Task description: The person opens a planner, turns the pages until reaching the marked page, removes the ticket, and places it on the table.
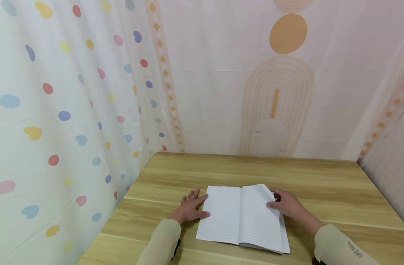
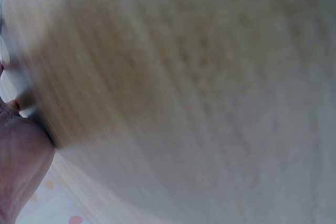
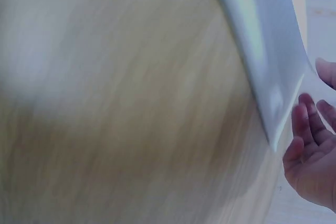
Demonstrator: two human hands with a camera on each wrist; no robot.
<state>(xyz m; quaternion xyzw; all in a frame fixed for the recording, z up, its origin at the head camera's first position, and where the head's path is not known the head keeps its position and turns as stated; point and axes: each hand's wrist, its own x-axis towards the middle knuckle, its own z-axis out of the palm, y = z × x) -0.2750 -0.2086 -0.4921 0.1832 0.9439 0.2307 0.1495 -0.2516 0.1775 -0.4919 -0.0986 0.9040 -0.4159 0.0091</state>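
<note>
An open lined notebook point(image 1: 223, 215) lies on the wooden table point(image 1: 254, 171), its white pages facing up. The left hand point(image 1: 188, 209) rests flat at the notebook's left side, fingers spread, with the thumb and index fingertips over the page edge. At the opposite side, the right hand point(image 1: 288, 203) pinches the outer edge of the right-hand page point(image 1: 259, 217), thumb on top and fingers behind it. That page bows up a little, showing more paper beneath. In the right wrist view the notebook's corner point(image 3: 273, 98) stands beside the curled fingers point(image 3: 310, 124).
A curtain with coloured dots point(image 1: 64, 116) hangs along the table's left side. Behind the far edge hangs a pale curtain with arch patterns point(image 1: 278, 106). The left wrist view shows mostly blurred tabletop point(image 2: 184, 103).
</note>
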